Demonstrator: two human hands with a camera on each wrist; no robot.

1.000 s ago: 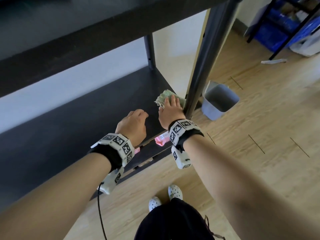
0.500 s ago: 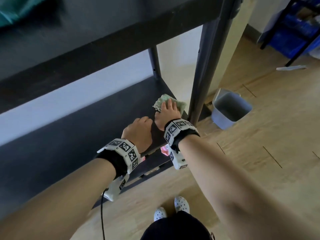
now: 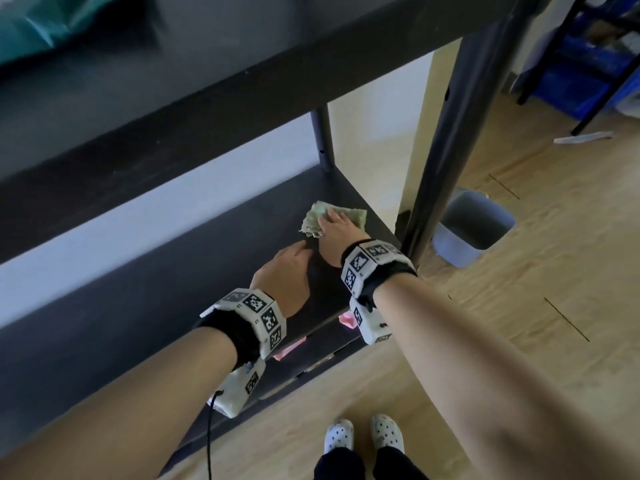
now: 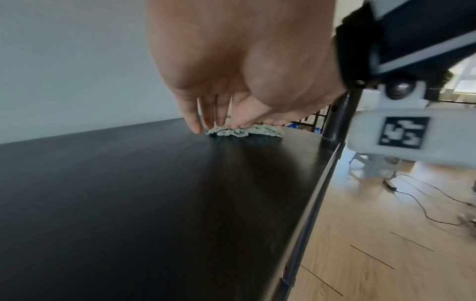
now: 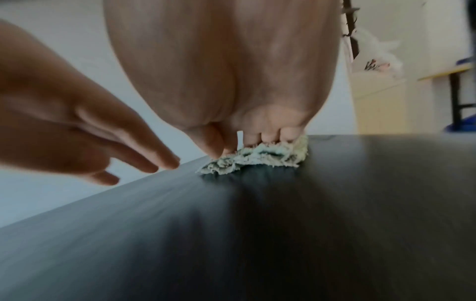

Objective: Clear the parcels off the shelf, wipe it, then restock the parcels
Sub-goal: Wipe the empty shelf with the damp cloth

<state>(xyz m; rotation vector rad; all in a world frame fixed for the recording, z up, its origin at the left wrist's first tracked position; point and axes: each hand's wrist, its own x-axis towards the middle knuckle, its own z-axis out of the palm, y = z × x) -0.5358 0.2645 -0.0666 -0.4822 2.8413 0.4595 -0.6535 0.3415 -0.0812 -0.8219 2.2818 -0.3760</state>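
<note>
- The step in hand looks like the wipe: the dark shelf (image 3: pixel 173 271) shows no parcels on its visible top, and a pale green cloth (image 3: pixel 313 220) lies on it, right of centre in the head view, near the front corner post (image 3: pixel 436 161).
- The right hand (image 3: pixel 337 233) presses down on the cloth with fingers laid fairly flat; in the right wrist view its fingertips (image 5: pixel 268 140) sit on the crumpled fabric and the thumb touches the cloth's near edge. It holds the cloth by pressure, not in a fist.
- The left hand (image 3: pixel 282 278) hovers just left of the right hand, fingers loose and extended, gripping nothing. Its fingertips (image 4: pixel 194 127) come close to the shelf beside the cloth; I cannot tell if they touch it.
- As for the parcels, something pink (image 3: pixel 348 320) peeps out on the level below, at lower centre of the head view, and a teal shape (image 3: pixel 45 26) sits on the shelf above at upper left; whether either is a parcel is unclear.
- The cloth is in one corner, so most of the surface to the left likely remains to be wiped.
- The next move calls for steady downward pressure and long strokes leftward across the board, with the left hand kept out of the cloth's path or braced on the shelf.
- Restocking comes only after that.
</note>
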